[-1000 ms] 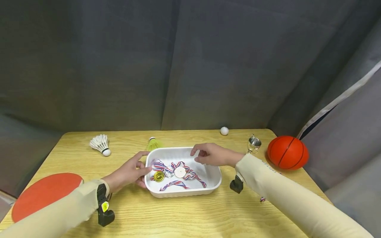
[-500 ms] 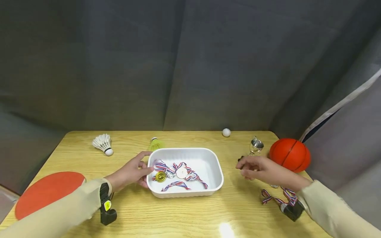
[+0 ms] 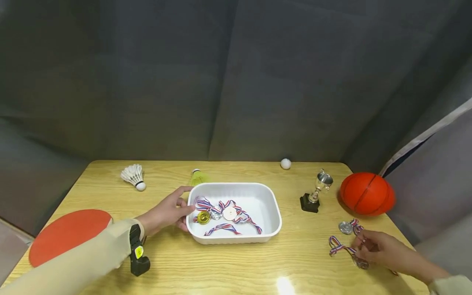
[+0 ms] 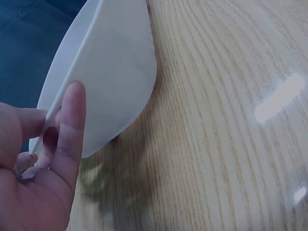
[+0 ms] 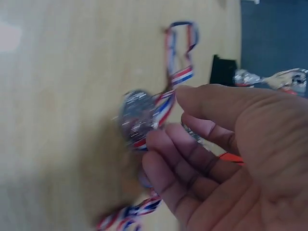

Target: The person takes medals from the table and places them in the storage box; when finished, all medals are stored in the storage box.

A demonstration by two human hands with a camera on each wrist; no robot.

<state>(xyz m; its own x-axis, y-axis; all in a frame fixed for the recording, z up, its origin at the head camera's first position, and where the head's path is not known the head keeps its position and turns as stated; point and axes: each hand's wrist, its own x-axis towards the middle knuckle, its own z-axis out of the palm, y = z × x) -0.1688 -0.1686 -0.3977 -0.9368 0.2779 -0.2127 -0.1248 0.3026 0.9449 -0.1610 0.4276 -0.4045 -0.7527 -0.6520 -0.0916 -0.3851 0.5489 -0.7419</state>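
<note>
My left hand [image 3: 167, 211] grips the left rim of a white plastic tray [image 3: 272, 233]. In the left wrist view, thumb and fingers pinch the tray's wall [image 4: 115, 67]. Inside lie a gold medal [image 3: 203, 218], a silver medal [image 3: 216, 213] and a pale medal [image 3: 230, 213], with striped ribbons. At the table's right, my right hand [image 3: 387, 250] hovers low over medals with red, white and blue ribbons. The right wrist view shows a silver medal [image 5: 138, 115] close to the fingertips, with a gap between thumb and fingers. Another silver medal [image 3: 346, 228] lies just beyond.
A small trophy cup [image 3: 314, 194] and an orange-red basketball [image 3: 365, 193] stand at the right. Toward the back are a white ball [image 3: 285, 164], a yellow shuttlecock [image 3: 199, 178] and a white shuttlecock [image 3: 133, 176]. A red table tennis paddle [image 3: 70, 235] lies at left.
My right hand has moved from above the tray, past the trophy, to the medals at the right. My left hand keeps its grip on the tray. The head view has shifted slightly.
</note>
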